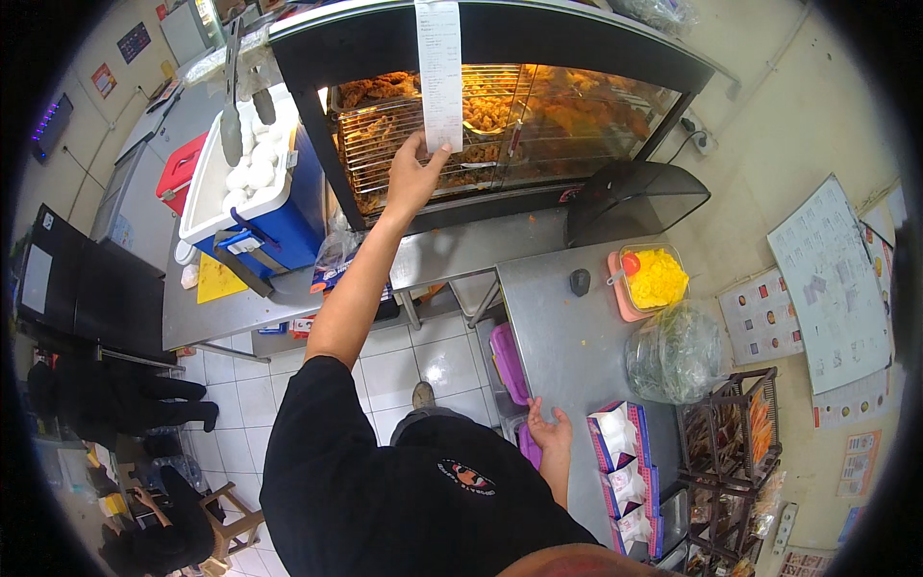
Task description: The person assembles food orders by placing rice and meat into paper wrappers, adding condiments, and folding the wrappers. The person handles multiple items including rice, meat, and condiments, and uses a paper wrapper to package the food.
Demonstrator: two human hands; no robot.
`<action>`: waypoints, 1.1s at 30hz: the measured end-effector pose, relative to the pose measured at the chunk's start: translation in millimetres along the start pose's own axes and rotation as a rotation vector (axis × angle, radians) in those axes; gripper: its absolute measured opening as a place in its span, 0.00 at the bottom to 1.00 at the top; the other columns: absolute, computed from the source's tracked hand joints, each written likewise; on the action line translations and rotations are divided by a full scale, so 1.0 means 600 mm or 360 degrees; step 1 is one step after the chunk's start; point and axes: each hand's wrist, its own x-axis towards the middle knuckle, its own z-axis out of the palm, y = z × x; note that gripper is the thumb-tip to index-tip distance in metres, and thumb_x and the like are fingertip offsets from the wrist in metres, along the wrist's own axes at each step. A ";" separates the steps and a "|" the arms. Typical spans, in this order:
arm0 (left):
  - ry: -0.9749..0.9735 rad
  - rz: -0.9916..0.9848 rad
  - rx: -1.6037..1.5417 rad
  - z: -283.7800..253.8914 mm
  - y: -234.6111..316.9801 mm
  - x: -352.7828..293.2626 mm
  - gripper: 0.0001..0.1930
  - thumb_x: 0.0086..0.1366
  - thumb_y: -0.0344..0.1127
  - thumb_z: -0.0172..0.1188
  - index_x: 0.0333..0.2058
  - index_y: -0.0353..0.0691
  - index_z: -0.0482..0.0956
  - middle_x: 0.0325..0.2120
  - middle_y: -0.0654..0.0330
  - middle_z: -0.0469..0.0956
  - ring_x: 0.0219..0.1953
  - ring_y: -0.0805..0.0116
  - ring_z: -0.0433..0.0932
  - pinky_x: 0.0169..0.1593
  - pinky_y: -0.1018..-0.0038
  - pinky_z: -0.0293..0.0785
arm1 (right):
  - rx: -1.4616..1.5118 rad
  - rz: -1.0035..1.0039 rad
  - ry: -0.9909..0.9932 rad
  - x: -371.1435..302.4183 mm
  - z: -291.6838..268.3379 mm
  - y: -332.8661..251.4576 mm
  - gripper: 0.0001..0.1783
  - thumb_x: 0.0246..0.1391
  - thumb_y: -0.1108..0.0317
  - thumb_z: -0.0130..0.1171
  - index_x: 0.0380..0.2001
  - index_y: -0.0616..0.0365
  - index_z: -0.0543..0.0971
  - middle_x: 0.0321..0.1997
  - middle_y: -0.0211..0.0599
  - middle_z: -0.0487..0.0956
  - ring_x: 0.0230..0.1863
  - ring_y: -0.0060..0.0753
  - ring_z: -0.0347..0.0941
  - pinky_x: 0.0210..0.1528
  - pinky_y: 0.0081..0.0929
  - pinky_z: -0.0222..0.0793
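My left arm reaches forward, and my left hand [415, 181] pinches the lower end of a long white printed receipt [440, 77] between thumb and fingers. The receipt stands in front of a glass-fronted food warmer [596, 125], its upper end running past the top of the view. Behind the glass, fried food [488, 111] sits on lit wire racks. My right hand [549, 430] is low by the edge of a steel table [548, 337], palm partly up, fingers apart, holding nothing. Purple lidded containers [508, 363] are just beside it.
On the left counter, a blue cooler box [288, 226] holds white round bundles, with tongs [231, 106] at its rim. The steel table carries a tub of yellow food [658, 277], a bagged bundle [676, 351] and open paper boxes [625, 476]. Two people [115, 399] are at far left.
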 end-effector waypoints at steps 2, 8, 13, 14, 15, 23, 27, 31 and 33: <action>0.0006 0.0014 -0.0046 -0.001 -0.007 0.001 0.22 0.70 0.41 0.68 0.56 0.33 0.82 0.46 0.54 0.87 0.47 0.65 0.83 0.54 0.66 0.77 | 0.0055 0.0028 0.0011 -0.012 0.017 0.007 0.33 0.70 0.60 0.52 0.70 0.69 0.61 0.69 0.60 0.73 0.65 0.55 0.77 0.64 0.49 0.76; -0.0039 0.0206 0.0238 0.028 -0.035 0.029 0.26 0.71 0.51 0.66 0.55 0.34 0.82 0.47 0.49 0.84 0.51 0.56 0.81 0.54 0.61 0.76 | 0.0447 0.0114 0.0017 -0.063 0.089 0.038 0.32 0.69 0.59 0.53 0.69 0.68 0.63 0.69 0.58 0.73 0.67 0.55 0.75 0.67 0.49 0.74; -0.0215 -0.0123 -0.0189 -0.013 -0.122 -0.023 0.21 0.77 0.41 0.63 0.59 0.33 0.77 0.46 0.54 0.82 0.53 0.67 0.80 0.54 0.69 0.77 | 0.0236 -0.0046 0.0113 -0.200 0.249 0.108 0.28 0.68 0.61 0.56 0.65 0.66 0.68 0.69 0.54 0.74 0.68 0.51 0.74 0.71 0.48 0.69; -0.0259 -0.0060 -0.0205 0.004 -0.147 -0.042 0.21 0.78 0.42 0.62 0.59 0.32 0.76 0.47 0.55 0.82 0.55 0.67 0.79 0.54 0.70 0.77 | 0.0109 -0.0060 -0.0046 -0.212 0.247 0.104 0.23 0.70 0.61 0.55 0.62 0.62 0.71 0.68 0.52 0.75 0.70 0.47 0.73 0.72 0.46 0.68; -0.0281 -0.0173 -0.0281 0.027 -0.161 -0.075 0.19 0.78 0.43 0.61 0.56 0.33 0.77 0.45 0.59 0.81 0.50 0.70 0.79 0.51 0.74 0.76 | -0.0036 -0.0082 -0.0207 -0.225 0.241 0.100 0.18 0.71 0.61 0.55 0.58 0.58 0.74 0.67 0.50 0.77 0.72 0.43 0.71 0.73 0.44 0.66; -0.1587 -0.1104 -0.0406 0.111 -0.305 -0.494 0.13 0.74 0.41 0.65 0.52 0.43 0.80 0.40 0.67 0.80 0.41 0.77 0.76 0.48 0.79 0.72 | -0.0627 -0.1010 0.0076 -0.397 0.273 0.037 0.20 0.74 0.49 0.54 0.37 0.54 0.79 0.33 0.29 0.78 0.36 0.24 0.77 0.43 0.28 0.75; -0.2325 -0.1085 -0.0185 0.194 -0.162 -0.656 0.19 0.75 0.42 0.65 0.58 0.39 0.79 0.48 0.59 0.83 0.49 0.69 0.80 0.55 0.71 0.74 | -0.0583 -0.1614 0.0360 -0.465 0.207 -0.034 0.23 0.75 0.48 0.53 0.32 0.55 0.76 0.29 0.27 0.73 0.29 0.21 0.71 0.36 0.26 0.72; -0.2674 -0.0803 -0.0145 0.261 -0.066 -0.719 0.19 0.77 0.42 0.63 0.58 0.37 0.78 0.48 0.58 0.82 0.50 0.69 0.79 0.56 0.70 0.74 | -0.0381 -0.2119 0.0628 -0.559 0.135 -0.117 0.16 0.74 0.57 0.54 0.35 0.58 0.78 0.29 0.27 0.74 0.30 0.21 0.72 0.37 0.24 0.73; -0.2762 -0.0662 -0.0089 0.293 -0.045 -0.733 0.18 0.77 0.41 0.63 0.58 0.37 0.78 0.48 0.59 0.82 0.50 0.69 0.79 0.56 0.71 0.74 | -0.0344 -0.2349 0.0894 -0.601 0.081 -0.158 0.08 0.70 0.66 0.54 0.40 0.55 0.80 0.33 0.26 0.76 0.35 0.19 0.74 0.38 0.23 0.74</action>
